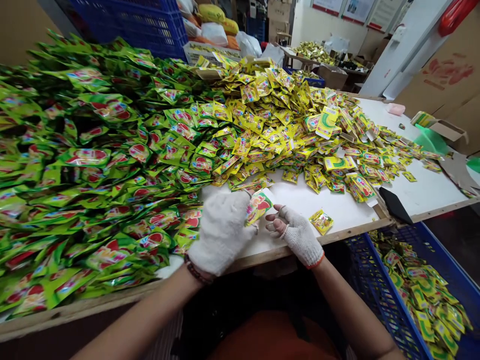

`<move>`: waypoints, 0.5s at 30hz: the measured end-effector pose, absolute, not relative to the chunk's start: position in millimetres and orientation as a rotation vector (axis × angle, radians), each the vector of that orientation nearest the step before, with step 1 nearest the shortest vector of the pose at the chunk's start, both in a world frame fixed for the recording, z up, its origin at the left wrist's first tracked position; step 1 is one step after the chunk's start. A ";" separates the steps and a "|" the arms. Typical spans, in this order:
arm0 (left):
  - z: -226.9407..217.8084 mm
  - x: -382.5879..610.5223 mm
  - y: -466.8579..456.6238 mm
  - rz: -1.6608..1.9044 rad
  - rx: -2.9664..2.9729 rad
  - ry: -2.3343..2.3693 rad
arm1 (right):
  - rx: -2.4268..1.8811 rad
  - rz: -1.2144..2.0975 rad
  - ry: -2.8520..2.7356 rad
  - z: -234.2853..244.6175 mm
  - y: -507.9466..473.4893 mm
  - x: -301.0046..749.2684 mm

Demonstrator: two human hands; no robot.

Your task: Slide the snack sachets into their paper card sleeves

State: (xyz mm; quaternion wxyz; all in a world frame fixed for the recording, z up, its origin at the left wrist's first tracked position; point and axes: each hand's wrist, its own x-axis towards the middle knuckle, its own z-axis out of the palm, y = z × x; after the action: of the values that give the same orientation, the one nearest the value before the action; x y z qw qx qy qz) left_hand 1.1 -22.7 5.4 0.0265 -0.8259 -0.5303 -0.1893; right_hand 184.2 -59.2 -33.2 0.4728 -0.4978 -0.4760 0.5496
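Note:
My left hand [221,231], in a white knit glove, is closed round a green sachet [258,205] with a red picture, held over the white table [423,192] near its front edge. My right hand [296,234], in a fingerless white glove, is half curled just right of that sachet, its bare fingertips close to the sachet's edge and holding nothing I can see. A small yellow sachet [321,221] lies alone on the table beside my right hand.
A big heap of green sachets [86,165] fills the table's left half. A heap of small yellow sachets [285,125] covers the middle and back. A blue crate [378,295] with finished packets stands low at right. A black object [394,205] lies at the table edge.

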 end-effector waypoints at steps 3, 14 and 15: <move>-20.2 15.1 -40.5 -1.029 -2.616 -1.700 | -1.214 1.290 -1.167 -38.7 -57.0 187.6; -44.4 20.9 -38.4 -1.959 -2.982 -1.968 | -1.158 1.058 -1.445 -44.0 -63.6 209.9; -44.3 18.6 -38.7 -1.901 -2.975 -1.902 | -1.163 1.058 -1.443 -44.6 -63.8 210.0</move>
State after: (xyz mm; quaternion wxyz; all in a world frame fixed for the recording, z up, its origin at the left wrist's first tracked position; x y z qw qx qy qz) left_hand 18.6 -38.7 -44.3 -0.4207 -0.6731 -0.4302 -0.4300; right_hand 210.0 -63.8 -44.6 0.4827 -0.4772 -0.5922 0.4343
